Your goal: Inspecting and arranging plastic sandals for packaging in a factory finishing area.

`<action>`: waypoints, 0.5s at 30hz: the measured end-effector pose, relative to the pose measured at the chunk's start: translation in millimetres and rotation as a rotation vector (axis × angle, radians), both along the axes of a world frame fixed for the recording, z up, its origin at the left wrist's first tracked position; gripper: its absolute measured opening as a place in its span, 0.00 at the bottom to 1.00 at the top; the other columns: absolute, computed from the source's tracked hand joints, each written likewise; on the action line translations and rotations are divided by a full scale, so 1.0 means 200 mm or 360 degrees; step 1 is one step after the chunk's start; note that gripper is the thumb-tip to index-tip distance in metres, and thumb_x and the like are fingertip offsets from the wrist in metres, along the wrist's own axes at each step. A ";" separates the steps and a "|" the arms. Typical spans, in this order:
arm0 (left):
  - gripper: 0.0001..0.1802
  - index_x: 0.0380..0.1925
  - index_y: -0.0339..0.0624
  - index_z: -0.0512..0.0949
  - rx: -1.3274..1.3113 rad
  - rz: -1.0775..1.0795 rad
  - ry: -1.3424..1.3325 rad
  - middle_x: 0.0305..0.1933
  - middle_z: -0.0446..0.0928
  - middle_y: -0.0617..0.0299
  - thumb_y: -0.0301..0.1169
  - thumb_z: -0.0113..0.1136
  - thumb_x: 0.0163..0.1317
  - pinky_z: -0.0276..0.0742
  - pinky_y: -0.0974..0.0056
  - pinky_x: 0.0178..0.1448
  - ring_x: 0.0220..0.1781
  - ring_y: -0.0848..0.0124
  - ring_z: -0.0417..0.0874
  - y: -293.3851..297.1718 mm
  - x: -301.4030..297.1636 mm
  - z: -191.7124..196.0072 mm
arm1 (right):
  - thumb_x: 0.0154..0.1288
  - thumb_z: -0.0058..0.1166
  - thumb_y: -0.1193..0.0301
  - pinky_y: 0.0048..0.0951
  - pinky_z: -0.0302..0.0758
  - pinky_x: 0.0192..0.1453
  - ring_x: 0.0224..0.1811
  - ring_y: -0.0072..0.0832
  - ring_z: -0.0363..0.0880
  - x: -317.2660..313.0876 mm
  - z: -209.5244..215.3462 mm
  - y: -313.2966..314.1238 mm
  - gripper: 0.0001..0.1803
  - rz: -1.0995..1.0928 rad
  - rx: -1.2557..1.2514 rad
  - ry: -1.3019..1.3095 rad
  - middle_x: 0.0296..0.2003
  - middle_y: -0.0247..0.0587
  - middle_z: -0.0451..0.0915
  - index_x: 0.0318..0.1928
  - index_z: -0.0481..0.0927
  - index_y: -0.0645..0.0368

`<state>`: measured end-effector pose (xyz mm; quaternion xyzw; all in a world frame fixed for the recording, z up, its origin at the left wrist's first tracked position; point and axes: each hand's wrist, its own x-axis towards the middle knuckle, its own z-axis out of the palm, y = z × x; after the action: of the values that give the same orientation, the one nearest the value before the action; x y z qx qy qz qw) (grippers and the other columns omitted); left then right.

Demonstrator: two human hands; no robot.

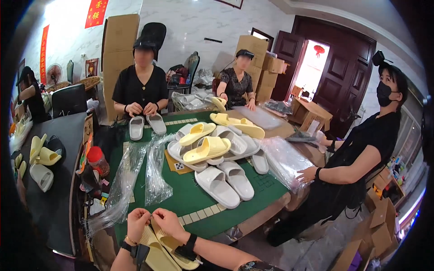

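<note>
My left hand (137, 222) and my right hand (168, 222) meet at the near edge of the green table (190, 198), fingertips pinched together over a pair of pale yellow slides (165, 250). The slides lie under my wrists, stacked side by side. What the fingertips pinch is too small to make out. A dark band sits on each wrist. Clear plastic bags (135, 180) lie just beyond my left hand.
A heap of white and yellow slides (212, 149) fills the table's middle. Three other people work around it: one opposite with grey slides (147, 125), one far right, one at the right holding a plastic bag (285, 160). Cardboard boxes (262, 54) stand behind.
</note>
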<state>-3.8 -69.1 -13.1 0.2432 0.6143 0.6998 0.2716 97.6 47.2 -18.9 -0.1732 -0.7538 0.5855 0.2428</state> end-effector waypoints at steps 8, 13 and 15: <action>0.04 0.29 0.32 0.78 -0.0050 -0.0054 -0.0004 0.25 0.78 0.63 0.24 0.59 0.58 0.73 0.75 0.28 0.24 0.80 0.76 -0.02 0.00 -0.03 | 0.65 0.51 0.68 0.26 0.72 0.35 0.28 0.22 0.75 0.00 -0.08 0.00 0.10 0.0002 0.0106 -0.0044 0.27 0.39 0.80 0.39 0.79 0.63; 0.06 0.30 0.31 0.77 -0.0090 -0.0047 -0.0034 0.27 0.79 0.62 0.25 0.59 0.60 0.75 0.75 0.30 0.25 0.79 0.78 -0.01 0.00 -0.02 | 0.65 0.51 0.67 0.25 0.72 0.35 0.28 0.21 0.74 0.01 -0.04 -0.01 0.10 -0.0014 0.0013 -0.0095 0.28 0.38 0.79 0.39 0.78 0.62; 0.06 0.27 0.33 0.77 -0.0064 -0.0052 -0.0084 0.24 0.79 0.63 0.26 0.58 0.60 0.72 0.76 0.28 0.23 0.80 0.76 0.00 0.01 -0.01 | 0.65 0.50 0.67 0.28 0.73 0.36 0.28 0.26 0.76 0.01 -0.03 -0.01 0.11 -0.0014 0.0015 -0.0136 0.28 0.41 0.80 0.38 0.78 0.62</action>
<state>-1.0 -68.8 -15.0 0.2290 0.6167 0.6891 0.3039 99.9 45.2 -25.6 -0.2002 -0.7654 0.5730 0.2138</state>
